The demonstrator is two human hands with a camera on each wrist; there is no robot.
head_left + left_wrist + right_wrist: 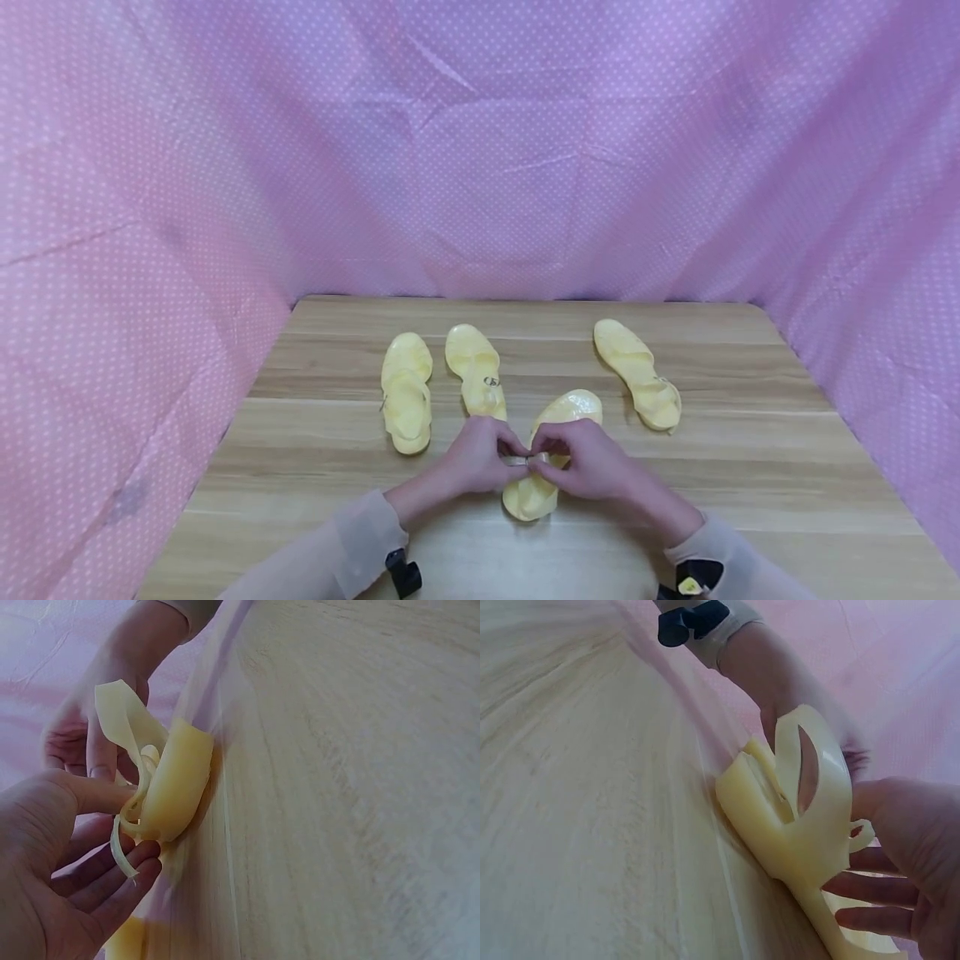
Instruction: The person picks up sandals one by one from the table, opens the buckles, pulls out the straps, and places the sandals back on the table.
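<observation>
A pale yellow sandal [573, 406] lies toe away from me on the table, between my two hands. My left hand [486, 454] pinches one end of its ankle strap [515, 461] between thumb and finger, over the heel part. Opposite it, my right hand [583, 458] pinches the strap's other side, fingertips nearly meeting the left ones. In the left wrist view, a loose strap end [121, 851] hangs past the left fingers. From the right wrist, the heel [746, 802] and upright back piece show, with a small strap loop [862, 835] by the thumb. Whether the strap is fastened is hidden.
Three similar yellow sandals lie on the wooden table [750, 467]: one at the left [407, 400], one just beyond my left hand [472, 358], and one at the right [637, 375]. Pink dotted cloth [480, 167] hangs behind and along both sides.
</observation>
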